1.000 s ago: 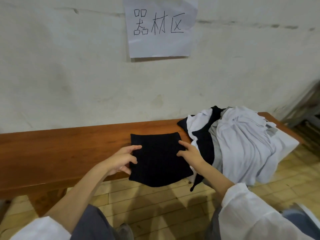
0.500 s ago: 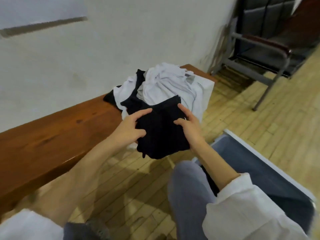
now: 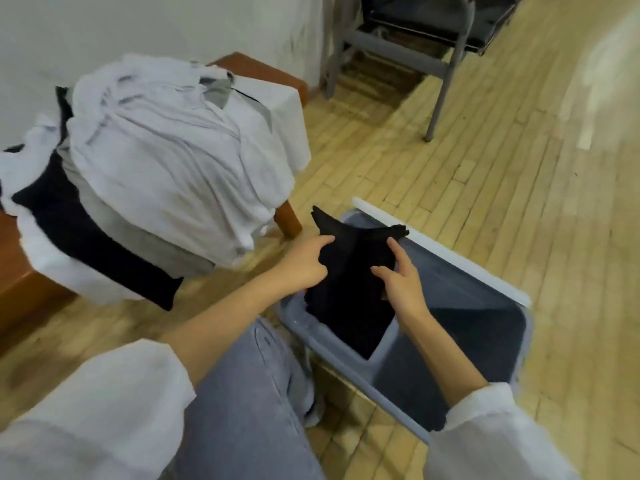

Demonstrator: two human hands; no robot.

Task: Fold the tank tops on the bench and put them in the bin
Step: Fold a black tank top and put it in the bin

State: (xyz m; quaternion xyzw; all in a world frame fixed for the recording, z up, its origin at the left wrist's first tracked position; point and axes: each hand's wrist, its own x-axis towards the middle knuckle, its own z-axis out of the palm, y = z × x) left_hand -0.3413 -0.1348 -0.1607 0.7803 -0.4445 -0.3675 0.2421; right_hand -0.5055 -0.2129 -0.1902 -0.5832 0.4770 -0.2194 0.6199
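Holding folded black fabric tank top (image 3: 349,285) above grey plastic bin (image 3: 467,292) at four o'clock, fingers of left hand (image 3: 304,266) and right hand (image 3: 403,289) pinching its sides; best lowered flat, released low.

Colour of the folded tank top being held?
Black; the folded tank top shows best in the head view.

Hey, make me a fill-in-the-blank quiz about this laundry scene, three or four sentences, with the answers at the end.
1. The left hand and right hand hold a folded ____ tank top above the open bin.
2. The bin stands on the wooden ____.
3. The topmost garment in the pile on the bench is ____.
4. Near the wall stands a metal-framed ____.
Missing words: black; floor; white; chair.
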